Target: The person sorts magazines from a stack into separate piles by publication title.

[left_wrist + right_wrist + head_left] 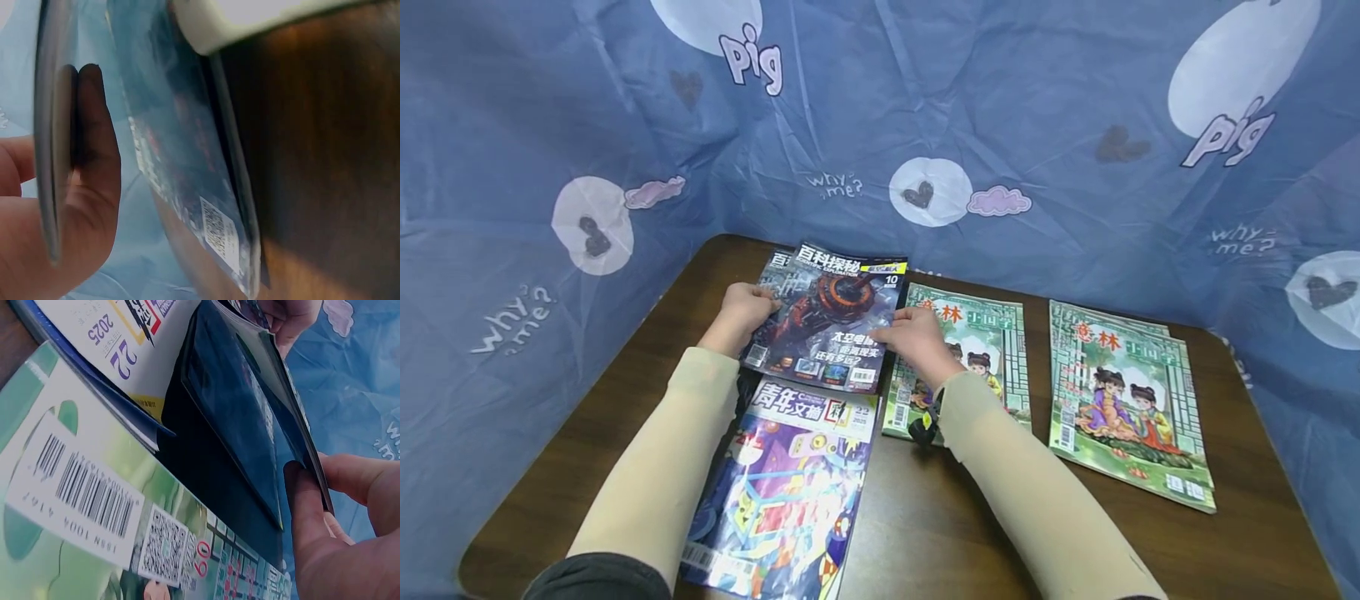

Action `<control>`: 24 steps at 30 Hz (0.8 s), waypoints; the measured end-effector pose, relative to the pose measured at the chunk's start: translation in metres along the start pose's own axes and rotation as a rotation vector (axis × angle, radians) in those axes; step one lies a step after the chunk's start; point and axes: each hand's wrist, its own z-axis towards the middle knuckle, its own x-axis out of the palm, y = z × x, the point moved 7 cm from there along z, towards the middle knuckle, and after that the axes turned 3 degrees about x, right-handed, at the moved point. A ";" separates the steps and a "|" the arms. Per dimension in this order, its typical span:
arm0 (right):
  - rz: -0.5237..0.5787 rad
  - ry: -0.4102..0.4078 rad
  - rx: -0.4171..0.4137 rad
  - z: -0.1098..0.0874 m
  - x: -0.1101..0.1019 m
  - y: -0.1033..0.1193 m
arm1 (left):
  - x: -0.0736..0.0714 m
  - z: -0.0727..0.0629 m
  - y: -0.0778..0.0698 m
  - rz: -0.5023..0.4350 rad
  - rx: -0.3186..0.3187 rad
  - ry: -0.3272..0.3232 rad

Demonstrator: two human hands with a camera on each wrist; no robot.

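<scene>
Both hands hold one dark magazine (pixel 820 325) with an orange-ringed machine on its cover. My left hand (pixel 747 312) pinches its left edge, and my right hand (pixel 917 337) pinches the right edge. In the right wrist view the held magazine (pixel 294 406) is raised above a similar magazine (pixel 231 419) lying on the table. That lower magazine (pixel 187 156) also shows in the left wrist view, with a gap between the two. Nearer the body lies a colourful magazine (pixel 790 492) with a white title band. Under my right forearm is a green magazine (pixel 1011 333), partly hidden.
A stack of green magazines (pixel 1127 408) lies at the right of the dark wooden table (pixel 940 517). Behind and around the table hangs a blue printed cloth (pixel 850 108).
</scene>
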 end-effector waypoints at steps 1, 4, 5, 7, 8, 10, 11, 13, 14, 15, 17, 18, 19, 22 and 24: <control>-0.005 0.000 0.001 0.001 0.002 0.000 | 0.000 0.000 0.000 0.001 0.007 -0.010; -0.007 0.013 -0.001 0.003 0.006 0.000 | -0.001 0.001 0.001 0.016 0.027 -0.039; -0.006 0.019 -0.004 0.003 0.007 0.000 | -0.001 0.002 0.001 0.018 0.028 -0.044; -0.010 0.017 -0.012 0.005 0.009 0.000 | -0.002 0.003 0.002 0.016 0.022 -0.058; -0.018 0.012 -0.019 0.007 0.010 0.001 | -0.002 0.004 0.003 0.011 0.019 -0.066; -0.038 -0.002 -0.031 0.010 0.011 0.002 | -0.004 0.007 0.004 0.001 0.012 -0.088; -0.039 -0.008 -0.034 0.012 0.012 0.003 | -0.005 0.008 0.005 -0.006 0.006 -0.098; -0.048 -0.025 -0.040 0.015 0.014 0.004 | -0.007 0.011 0.007 -0.008 -0.002 -0.113; -0.052 -0.033 -0.038 0.016 0.014 0.005 | -0.008 0.013 0.008 -0.006 -0.006 -0.115; -0.048 -0.038 -0.034 0.018 0.015 0.005 | -0.009 0.013 0.009 -0.001 -0.015 -0.117; -0.024 -0.029 -0.031 0.020 0.019 0.005 | -0.011 0.015 0.012 0.013 -0.032 -0.120; -0.011 -0.019 -0.027 0.021 0.021 0.005 | -0.012 0.015 0.013 0.021 -0.039 -0.121; -0.002 -0.005 -0.021 0.021 0.024 0.004 | -0.013 0.015 0.014 0.031 -0.045 -0.123; 0.042 0.045 -0.007 0.023 0.032 0.003 | -0.017 0.017 0.016 0.053 -0.056 -0.132; 0.057 0.063 -0.001 0.023 0.036 0.002 | -0.019 0.018 0.018 0.064 -0.056 -0.132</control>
